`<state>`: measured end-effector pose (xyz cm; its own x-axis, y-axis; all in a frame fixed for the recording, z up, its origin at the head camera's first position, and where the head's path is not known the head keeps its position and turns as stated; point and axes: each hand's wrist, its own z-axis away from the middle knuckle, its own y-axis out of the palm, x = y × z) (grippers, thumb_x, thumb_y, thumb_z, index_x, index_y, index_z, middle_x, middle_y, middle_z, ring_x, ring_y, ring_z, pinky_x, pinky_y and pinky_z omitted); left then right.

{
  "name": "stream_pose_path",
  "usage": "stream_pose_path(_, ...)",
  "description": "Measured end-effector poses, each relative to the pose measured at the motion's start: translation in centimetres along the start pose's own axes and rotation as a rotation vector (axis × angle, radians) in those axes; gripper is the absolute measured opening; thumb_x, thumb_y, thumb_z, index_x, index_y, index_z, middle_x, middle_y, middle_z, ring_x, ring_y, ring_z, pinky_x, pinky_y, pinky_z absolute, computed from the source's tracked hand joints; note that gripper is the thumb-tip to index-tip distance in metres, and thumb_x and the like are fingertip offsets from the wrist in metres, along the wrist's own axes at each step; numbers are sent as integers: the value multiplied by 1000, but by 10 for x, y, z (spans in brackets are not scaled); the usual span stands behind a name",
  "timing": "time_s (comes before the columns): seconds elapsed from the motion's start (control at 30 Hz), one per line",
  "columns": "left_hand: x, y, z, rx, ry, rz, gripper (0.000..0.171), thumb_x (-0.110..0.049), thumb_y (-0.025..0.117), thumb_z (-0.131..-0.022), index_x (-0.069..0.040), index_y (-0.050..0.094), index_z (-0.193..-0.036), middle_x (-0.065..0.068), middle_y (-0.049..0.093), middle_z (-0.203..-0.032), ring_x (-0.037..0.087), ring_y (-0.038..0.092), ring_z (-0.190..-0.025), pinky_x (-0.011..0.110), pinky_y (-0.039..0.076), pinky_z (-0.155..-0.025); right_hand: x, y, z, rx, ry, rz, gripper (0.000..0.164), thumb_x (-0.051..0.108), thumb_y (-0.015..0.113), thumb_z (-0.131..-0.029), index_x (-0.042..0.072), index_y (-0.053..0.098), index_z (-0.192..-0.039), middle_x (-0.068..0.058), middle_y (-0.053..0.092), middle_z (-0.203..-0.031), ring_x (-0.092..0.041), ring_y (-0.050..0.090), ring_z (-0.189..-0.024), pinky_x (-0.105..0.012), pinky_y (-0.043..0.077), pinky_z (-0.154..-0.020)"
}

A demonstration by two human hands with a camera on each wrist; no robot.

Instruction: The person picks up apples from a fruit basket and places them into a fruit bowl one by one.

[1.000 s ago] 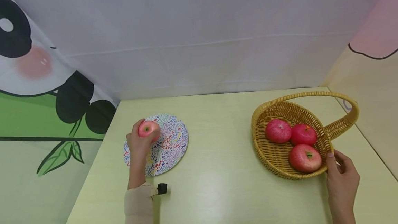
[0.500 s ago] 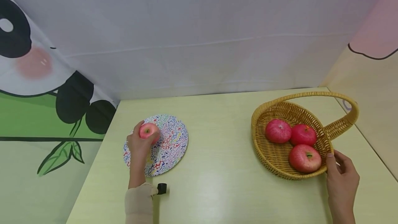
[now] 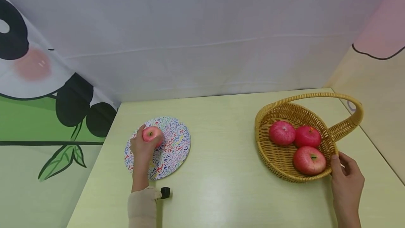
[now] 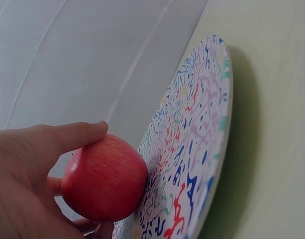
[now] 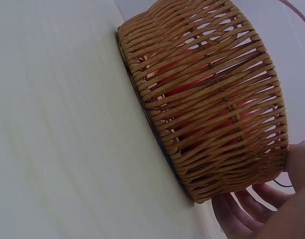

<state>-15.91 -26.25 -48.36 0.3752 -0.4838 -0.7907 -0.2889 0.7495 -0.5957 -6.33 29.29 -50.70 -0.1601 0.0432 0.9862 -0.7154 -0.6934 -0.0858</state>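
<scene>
My left hand (image 3: 142,148) holds a pinkish-red apple (image 3: 153,134) with fingers and thumb around its sides. In the left wrist view the apple sits against the surface of a round plate (image 4: 192,134) patterned with multicoloured squiggles. Over on the right, a woven wicker basket (image 3: 275,163) with a tall arched handle stands on the table. Inside it are three red apples: one at the left (image 3: 282,133), one behind (image 3: 307,136) and one in front (image 3: 309,160). My right hand (image 3: 347,178) grips the basket's near right rim, thumb on top and fingers outside, below the rim.
The pale yellow table (image 3: 218,157) spans between plate and basket. A small black object (image 3: 165,192) shows beside the left sleeve (image 3: 142,203). Behind the table hangs a grey-white cloth (image 3: 202,38), and printed panels flank both sides.
The left hand and the apple have lowered slightly toward the plate. The right hand stays at the basket rim; the whole view has shifted a little.
</scene>
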Motion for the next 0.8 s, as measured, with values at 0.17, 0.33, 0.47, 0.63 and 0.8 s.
stream_pose_path(0.17, -3, -1, 4, -3, -1, -55, 95, -39, 71, -92, -18, 17, -168, 34, 30, -155, 52, 28, -142, 68, 49, -105, 1, -1, -1, 9, -1, 2, 26, 25, 70, -100, 16, 70, -125, 24, 65, -98, 8, 62, -81, -5, 48, -60)
stream_pose_path(0.33, -7, -3, 7, 16, 19, -113, 95, -38, 66, -95, -9, 12, -167, 36, 32, -154, 55, 28, -142, 70, 46, -107, 2, -3, -2, 23, 22, -8, 20, 23, 69, -100, 20, 70, -120, 26, 65, -97, 11, 62, -81, -4, 48, -61)
stream_pose_path(0.47, -9, -4, 8, 30, 29, -136, 95, -36, 65, -96, -6, 10, -166, 38, 32, -155, 57, 28, -143, 72, 44, -108, 5, -4, -3, 42, 65, -46, 20, 20, 69, -100, 19, 69, -120, 24, 66, -97, 10, 63, -81, -5, 51, -62)
stream_pose_path(0.63, -12, -5, 10, 43, 31, -156, 94, -35, 65, -97, -6, 8, -167, 37, 29, -156, 56, 27, -143, 69, 47, -108, 7, -8, -7, 84, 99, -64, 18, 20, 70, -100, 20, 69, -117, 24, 68, -94, 10, 65, -81, -7, 53, -61)
stream_pose_path(0.8, -18, -7, 16, 36, 45, -196, 90, -34, 64, -98, -7, 12, -166, 36, 25, -157, 54, 25, -143, 71, 44, -109, 9, -15, -11, 159, 107, -62, 15, 21, 72, -99, 24, 69, -113, 23, 70, -90, 10, 66, -80, -11, 56, -60)
